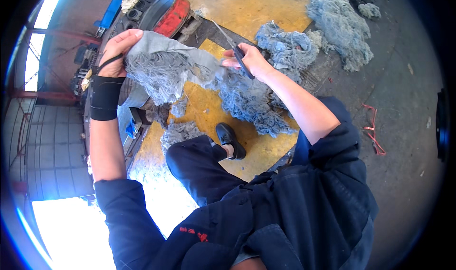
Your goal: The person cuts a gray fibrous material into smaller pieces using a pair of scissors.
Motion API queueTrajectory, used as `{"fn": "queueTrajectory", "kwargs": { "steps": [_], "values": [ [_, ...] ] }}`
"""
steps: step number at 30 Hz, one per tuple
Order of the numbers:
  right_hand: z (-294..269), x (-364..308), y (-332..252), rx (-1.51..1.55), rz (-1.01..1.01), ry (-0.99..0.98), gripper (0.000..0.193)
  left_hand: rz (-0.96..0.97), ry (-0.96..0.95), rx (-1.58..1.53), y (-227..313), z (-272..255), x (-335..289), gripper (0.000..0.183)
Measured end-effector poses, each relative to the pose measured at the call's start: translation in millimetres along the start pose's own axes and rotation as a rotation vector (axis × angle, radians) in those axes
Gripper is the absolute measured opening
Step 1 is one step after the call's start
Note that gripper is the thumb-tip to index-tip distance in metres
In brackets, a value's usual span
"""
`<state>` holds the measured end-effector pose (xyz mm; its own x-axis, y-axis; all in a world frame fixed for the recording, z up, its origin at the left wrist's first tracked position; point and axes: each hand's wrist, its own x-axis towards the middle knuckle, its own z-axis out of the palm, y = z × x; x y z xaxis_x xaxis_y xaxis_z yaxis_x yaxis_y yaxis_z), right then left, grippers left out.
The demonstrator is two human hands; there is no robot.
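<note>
My left hand point(118, 51) grips the upper edge of a grey frayed cloth point(164, 68), holding it up in front of me. A black wrist band sits below that hand. My right hand point(251, 60) holds black-handled scissors point(232, 47), whose blades point up and to the left, right beside the cloth's right edge. Ragged blue-grey threads hang down from the cloth toward a heap of frayed fabric point(251, 104) on the yellow board point(247, 146).
More heaps of blue-grey shredded fabric point(339, 25) lie on the grey floor at the upper right. A red and black drum-like thing point(168, 11) stands at the top. My black shoe point(229, 138) rests on the yellow board. Red strapping point(373, 127) lies at the right.
</note>
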<state>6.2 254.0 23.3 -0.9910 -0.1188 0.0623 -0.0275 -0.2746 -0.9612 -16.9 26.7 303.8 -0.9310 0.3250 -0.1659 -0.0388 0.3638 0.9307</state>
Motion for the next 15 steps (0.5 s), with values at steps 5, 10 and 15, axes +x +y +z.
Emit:
{"fn": "queueTrajectory", "kwargs": {
  "steps": [5,10,15],
  "values": [
    [3.6,-2.1,-20.2,0.069,0.019,-0.138,0.037,-0.034,-0.068,0.056,-10.6,35.0,3.0,0.014],
    [-15.5,6.2,-23.3,-0.314,0.072,0.009,0.037,0.052,-0.102,0.502,-40.2,17.7,18.6,0.024],
    [-50.3,6.0,-42.5,-0.385,-0.003,0.134,0.028,-0.199,-0.254,0.754,-106.6,1.6,17.0,0.021]
  ]
}}
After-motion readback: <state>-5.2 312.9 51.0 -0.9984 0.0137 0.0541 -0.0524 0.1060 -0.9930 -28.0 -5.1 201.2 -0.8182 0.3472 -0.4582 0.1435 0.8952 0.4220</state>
